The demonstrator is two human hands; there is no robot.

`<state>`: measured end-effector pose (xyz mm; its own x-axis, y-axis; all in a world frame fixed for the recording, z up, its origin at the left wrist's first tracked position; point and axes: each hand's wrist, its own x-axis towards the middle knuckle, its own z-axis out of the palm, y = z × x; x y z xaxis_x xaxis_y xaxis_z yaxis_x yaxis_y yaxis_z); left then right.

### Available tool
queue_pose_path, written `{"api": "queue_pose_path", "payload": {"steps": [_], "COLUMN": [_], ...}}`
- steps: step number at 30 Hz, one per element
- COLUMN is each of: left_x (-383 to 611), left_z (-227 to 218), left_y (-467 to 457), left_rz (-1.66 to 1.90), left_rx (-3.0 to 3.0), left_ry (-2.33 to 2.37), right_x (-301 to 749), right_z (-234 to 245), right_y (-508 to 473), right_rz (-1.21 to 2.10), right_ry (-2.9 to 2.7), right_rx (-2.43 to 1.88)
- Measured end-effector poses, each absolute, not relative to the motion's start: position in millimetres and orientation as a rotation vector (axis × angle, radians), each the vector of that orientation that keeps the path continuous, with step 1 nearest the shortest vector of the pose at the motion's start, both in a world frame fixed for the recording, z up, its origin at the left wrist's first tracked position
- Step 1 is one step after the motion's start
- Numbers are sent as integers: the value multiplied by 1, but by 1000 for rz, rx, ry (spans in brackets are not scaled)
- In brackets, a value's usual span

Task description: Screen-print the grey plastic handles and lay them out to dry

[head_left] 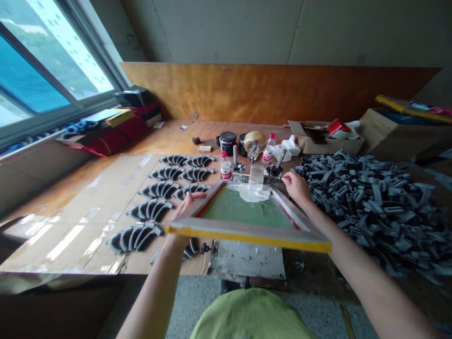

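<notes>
Holds the left rail of a tilted screen-printing frame [249, 234] in wrapped left hand [187, 202] fingers, right hand [296, 186] curled at its far right corner, grip unclear; likely light, stiff, with fragile mesh [247, 212] between both hands, so best gripped by the rails.

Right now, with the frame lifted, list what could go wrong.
1. Only the left hand clearly grips the frame. The right hand is at its far corner, so the raised near edge could slip and drop onto the plate.
2. The bottle stands close to the frame's far end and might be knocked over.
3. The pile lies close beside the frame, so pieces could slide under it.
</notes>
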<state>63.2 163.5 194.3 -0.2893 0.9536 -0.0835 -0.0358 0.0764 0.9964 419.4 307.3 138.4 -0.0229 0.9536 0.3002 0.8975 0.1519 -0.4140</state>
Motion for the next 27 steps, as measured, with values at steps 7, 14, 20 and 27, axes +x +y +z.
{"api": "queue_pose_path", "payload": {"steps": [7,14,20,27], "left_x": [85,110,146,34], "left_z": [234,176,115,58], "left_y": [224,169,103,44], "left_rz": [1578,1213,1020,1234], "left_rx": [886,784,521,281], "left_ry": [1161,1269,1318,1852], "right_x": [401,376,306,211], "right_z": [69,85,121,83], "right_y": [238,223,171,163], "right_rz": [483,466,307,696], "right_ry": [-2247,-2435,-2544,-2627], "right_rx": [-1543,-1359,-856,-721]}}
